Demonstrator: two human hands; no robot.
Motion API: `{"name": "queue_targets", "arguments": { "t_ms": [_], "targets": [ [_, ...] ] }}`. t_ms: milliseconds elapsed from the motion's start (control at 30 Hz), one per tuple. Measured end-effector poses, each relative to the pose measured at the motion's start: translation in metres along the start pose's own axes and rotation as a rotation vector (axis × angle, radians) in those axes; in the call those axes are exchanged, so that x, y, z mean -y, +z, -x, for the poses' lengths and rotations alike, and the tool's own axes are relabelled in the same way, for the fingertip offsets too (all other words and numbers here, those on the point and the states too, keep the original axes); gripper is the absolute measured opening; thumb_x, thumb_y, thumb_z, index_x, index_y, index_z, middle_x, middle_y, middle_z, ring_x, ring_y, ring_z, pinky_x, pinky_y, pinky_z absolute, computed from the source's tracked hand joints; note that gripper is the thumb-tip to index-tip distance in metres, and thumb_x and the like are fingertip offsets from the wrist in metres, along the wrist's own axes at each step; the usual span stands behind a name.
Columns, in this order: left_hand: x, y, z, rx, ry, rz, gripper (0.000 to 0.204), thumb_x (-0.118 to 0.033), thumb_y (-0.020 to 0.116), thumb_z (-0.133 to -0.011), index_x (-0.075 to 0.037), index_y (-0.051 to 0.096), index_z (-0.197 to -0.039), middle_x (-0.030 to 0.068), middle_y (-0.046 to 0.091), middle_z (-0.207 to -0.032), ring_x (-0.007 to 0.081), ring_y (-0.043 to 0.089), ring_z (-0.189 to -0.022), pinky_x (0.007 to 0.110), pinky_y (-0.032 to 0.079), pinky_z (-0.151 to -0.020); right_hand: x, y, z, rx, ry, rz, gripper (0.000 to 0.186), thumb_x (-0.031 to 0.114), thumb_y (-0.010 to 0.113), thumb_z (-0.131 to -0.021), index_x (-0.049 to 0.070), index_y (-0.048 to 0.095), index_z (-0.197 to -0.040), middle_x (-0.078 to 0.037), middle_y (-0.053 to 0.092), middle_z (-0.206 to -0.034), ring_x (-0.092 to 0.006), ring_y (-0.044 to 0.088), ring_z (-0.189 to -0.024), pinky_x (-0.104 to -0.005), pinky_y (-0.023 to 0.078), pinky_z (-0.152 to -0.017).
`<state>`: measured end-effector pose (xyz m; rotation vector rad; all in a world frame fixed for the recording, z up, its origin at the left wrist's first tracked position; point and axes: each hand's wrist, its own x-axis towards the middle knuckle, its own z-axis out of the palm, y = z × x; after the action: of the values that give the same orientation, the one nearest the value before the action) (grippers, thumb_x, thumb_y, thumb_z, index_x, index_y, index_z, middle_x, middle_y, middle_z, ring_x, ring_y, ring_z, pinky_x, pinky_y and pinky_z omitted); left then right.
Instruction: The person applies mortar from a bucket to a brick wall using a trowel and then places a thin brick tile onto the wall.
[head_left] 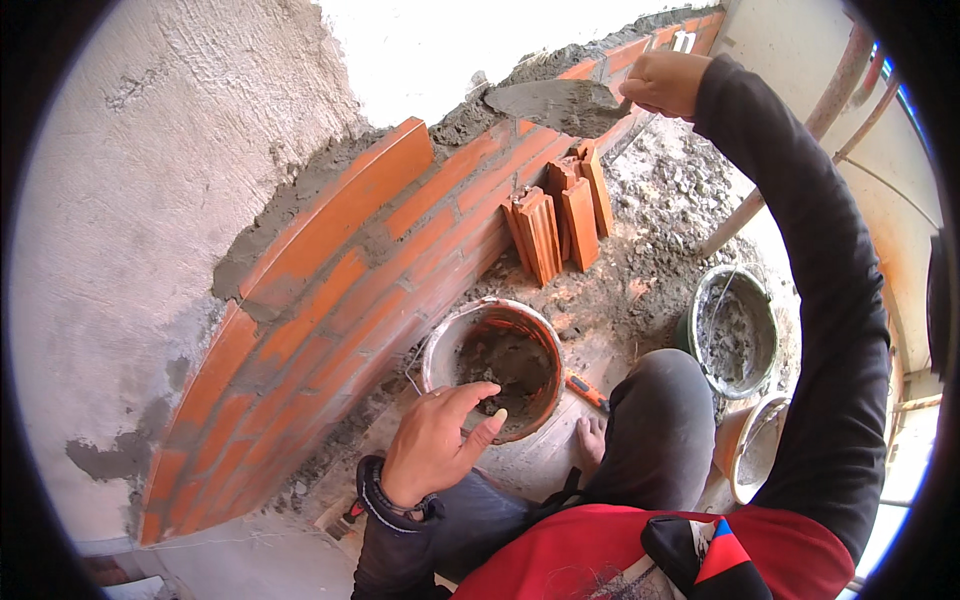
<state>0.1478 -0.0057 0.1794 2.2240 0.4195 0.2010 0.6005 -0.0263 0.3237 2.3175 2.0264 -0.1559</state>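
My right hand is closed round the handle of a trowel, reaching out to the far part of a low brick wall. The trowel's broad blade, grey with mortar, lies along the wall's top course beside a strip of wet mortar. Over the near rim of a round bucket hovers my left hand, thumb and forefinger apart, nothing in it. Grey mortar coats the inside of that bucket. One brick stands on the top course, left of the trowel.
Several loose ribbed bricks stand on the floor against the wall. Beyond my knee are a dark bucket of mortar and a paler bucket. An orange-and-black tool lies by my foot. Rubble and metal poles are at the right.
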Motion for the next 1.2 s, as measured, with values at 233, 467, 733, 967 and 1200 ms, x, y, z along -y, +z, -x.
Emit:
{"name": "queue_targets", "arguments": {
  "t_ms": [233,467,733,967,1200],
  "targets": [
    [0.002,-0.002,0.003,-0.024,-0.051,0.003,0.036,-0.031,0.063,-0.095,-0.001,0.063,-0.117,0.0216,0.069,-0.103,0.0396,0.066,-0.095,0.044,0.051,-0.082,0.019,0.128,0.032,-0.325,0.123,-0.349,0.031,0.025,0.049,-0.099,0.000,0.065,-0.090,-0.020,0.058,-0.071,-0.0308,0.058,-0.062,-0.0437,0.049,-0.063],
    [0.001,0.003,-0.005,0.050,-0.147,-0.008,0.038,-0.032,0.064,-0.095,-0.002,0.064,-0.120,0.0188,0.068,-0.096,0.0333,0.067,-0.090,0.040,0.052,-0.081,0.079,0.243,-0.005,-0.516,0.338,-1.118,0.038,0.029,0.046,-0.103,-0.004,0.066,-0.096,-0.014,0.055,-0.063,-0.0209,0.056,-0.059,-0.0385,0.046,-0.061],
    [0.013,0.007,0.000,0.010,-0.198,-0.075,0.039,-0.032,0.064,-0.096,-0.001,0.063,-0.120,0.0186,0.069,-0.094,0.0345,0.068,-0.091,0.040,0.052,-0.081,0.152,0.245,-0.012,-0.440,0.097,-0.976,0.036,0.024,0.044,-0.102,-0.002,0.059,-0.083,-0.029,0.061,-0.074,-0.0488,0.060,-0.076,-0.0542,0.046,-0.070],
    [0.007,0.008,-0.009,0.021,-0.213,-0.080,0.039,-0.033,0.063,-0.097,-0.001,0.062,-0.119,0.0189,0.069,-0.095,0.0353,0.067,-0.092,0.041,0.051,-0.082,0.121,0.287,0.008,-0.429,0.085,-0.826,0.033,0.024,0.048,-0.101,-0.001,0.059,-0.083,-0.027,0.059,-0.069,-0.0469,0.060,-0.071,-0.0527,0.047,-0.065],
    [0.017,0.008,0.010,0.165,-0.274,-0.115,0.036,-0.035,0.061,-0.096,-0.003,0.065,-0.113,0.0217,0.068,-0.102,0.0401,0.065,-0.098,0.045,0.050,-0.086,0.087,0.254,0.075,-0.218,-0.049,-0.480,0.026,0.028,0.059,-0.095,0.003,0.064,-0.100,-0.022,0.066,-0.080,-0.0434,0.065,-0.077,-0.0513,0.051,-0.069]
  ]
}}
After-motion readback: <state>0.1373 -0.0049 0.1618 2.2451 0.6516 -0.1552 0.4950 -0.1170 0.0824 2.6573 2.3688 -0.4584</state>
